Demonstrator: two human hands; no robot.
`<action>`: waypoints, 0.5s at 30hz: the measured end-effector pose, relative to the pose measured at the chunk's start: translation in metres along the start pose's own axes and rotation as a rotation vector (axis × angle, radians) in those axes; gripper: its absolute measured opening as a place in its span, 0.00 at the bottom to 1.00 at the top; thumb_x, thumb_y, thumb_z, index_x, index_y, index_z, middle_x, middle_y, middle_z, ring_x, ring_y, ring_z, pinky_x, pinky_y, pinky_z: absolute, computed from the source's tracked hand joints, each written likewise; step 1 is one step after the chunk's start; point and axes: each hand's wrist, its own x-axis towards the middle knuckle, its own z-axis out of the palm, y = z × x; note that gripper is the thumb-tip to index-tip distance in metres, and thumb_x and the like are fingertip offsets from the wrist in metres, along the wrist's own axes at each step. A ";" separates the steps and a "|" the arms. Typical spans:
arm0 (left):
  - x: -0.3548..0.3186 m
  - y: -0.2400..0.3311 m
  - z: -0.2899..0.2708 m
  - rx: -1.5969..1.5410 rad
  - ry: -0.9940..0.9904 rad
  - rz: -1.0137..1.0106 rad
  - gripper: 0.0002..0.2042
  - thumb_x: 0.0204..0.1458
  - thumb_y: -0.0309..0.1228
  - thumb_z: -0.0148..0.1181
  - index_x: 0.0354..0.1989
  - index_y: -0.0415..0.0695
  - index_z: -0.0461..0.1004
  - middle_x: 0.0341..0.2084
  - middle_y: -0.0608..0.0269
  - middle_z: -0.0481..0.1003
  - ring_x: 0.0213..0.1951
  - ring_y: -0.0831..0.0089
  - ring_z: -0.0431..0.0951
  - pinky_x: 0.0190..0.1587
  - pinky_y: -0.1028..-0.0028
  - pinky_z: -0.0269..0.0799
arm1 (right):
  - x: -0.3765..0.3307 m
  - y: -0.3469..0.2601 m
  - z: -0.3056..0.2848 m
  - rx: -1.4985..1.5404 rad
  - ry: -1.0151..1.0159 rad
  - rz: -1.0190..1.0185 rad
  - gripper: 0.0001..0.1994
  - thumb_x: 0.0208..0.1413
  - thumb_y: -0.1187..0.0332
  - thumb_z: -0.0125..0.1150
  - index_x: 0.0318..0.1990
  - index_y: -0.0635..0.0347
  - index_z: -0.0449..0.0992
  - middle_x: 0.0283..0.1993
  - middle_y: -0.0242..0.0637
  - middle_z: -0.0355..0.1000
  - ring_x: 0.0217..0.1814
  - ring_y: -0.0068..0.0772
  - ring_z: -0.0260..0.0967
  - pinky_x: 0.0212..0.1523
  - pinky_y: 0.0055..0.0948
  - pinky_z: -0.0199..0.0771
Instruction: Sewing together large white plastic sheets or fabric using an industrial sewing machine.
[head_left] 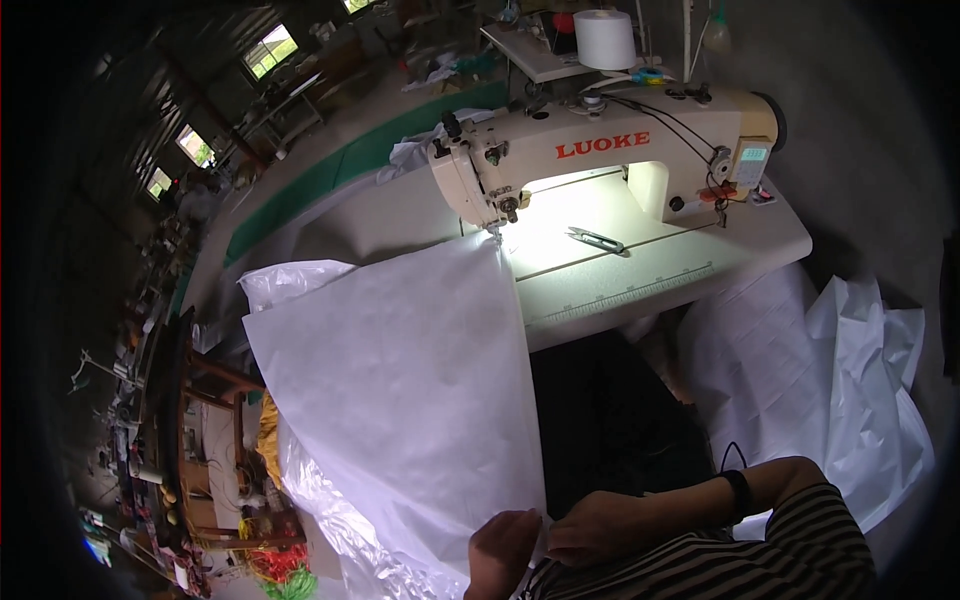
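A large sheet of white fabric [410, 370] stretches from under the sewing machine's needle down to my lap. My left hand [503, 548] is closed on the sheet's near right corner. Right beside it, my right hand [590, 527] grips the same edge, its fingertips partly hidden. The white sewing machine [600, 140] has its lamp lit, and the fabric's far corner lies at the presser foot [497, 236]. A pair of thread snips [597, 241] rests on the machine bed, right of the needle.
A white thread cone [605, 40] stands behind the machine. More white sheeting [800, 360] hangs at the right. Crinkled clear plastic [350, 530] drapes below the fabric. At the left are a wooden stool [215, 400] and red and green strings [285, 565].
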 end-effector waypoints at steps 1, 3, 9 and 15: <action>0.002 0.002 0.000 -0.004 -0.034 0.010 0.05 0.50 0.17 0.59 0.35 0.35 0.76 0.29 0.50 0.77 0.29 0.54 0.78 0.32 0.64 0.74 | 0.002 0.000 0.000 -0.007 0.001 0.000 0.10 0.60 0.61 0.57 0.34 0.57 0.71 0.29 0.37 0.72 0.25 0.38 0.72 0.25 0.34 0.74; 0.004 0.006 -0.002 -0.009 -0.070 0.025 0.04 0.51 0.18 0.58 0.35 0.34 0.75 0.29 0.50 0.77 0.30 0.56 0.78 0.32 0.65 0.74 | 0.004 -0.001 0.004 -0.084 -0.018 -0.014 0.10 0.61 0.61 0.56 0.35 0.59 0.71 0.28 0.38 0.72 0.24 0.40 0.72 0.25 0.35 0.75; 0.003 0.001 0.001 -0.408 -0.043 -0.096 0.03 0.55 0.21 0.55 0.35 0.33 0.71 0.26 0.53 0.74 0.27 0.65 0.76 0.28 0.68 0.70 | -0.002 0.008 0.004 -0.305 -0.111 -0.143 0.11 0.63 0.61 0.54 0.41 0.60 0.72 0.35 0.38 0.73 0.30 0.36 0.73 0.32 0.34 0.77; 0.041 0.020 0.008 0.179 -0.048 0.383 0.04 0.44 0.21 0.55 0.24 0.42 0.66 0.19 0.55 0.67 0.20 0.55 0.70 0.22 0.60 0.68 | 0.056 0.089 -0.037 0.426 0.530 0.329 0.26 0.67 0.57 0.47 0.64 0.67 0.57 0.59 0.50 0.66 0.60 0.39 0.66 0.55 0.36 0.71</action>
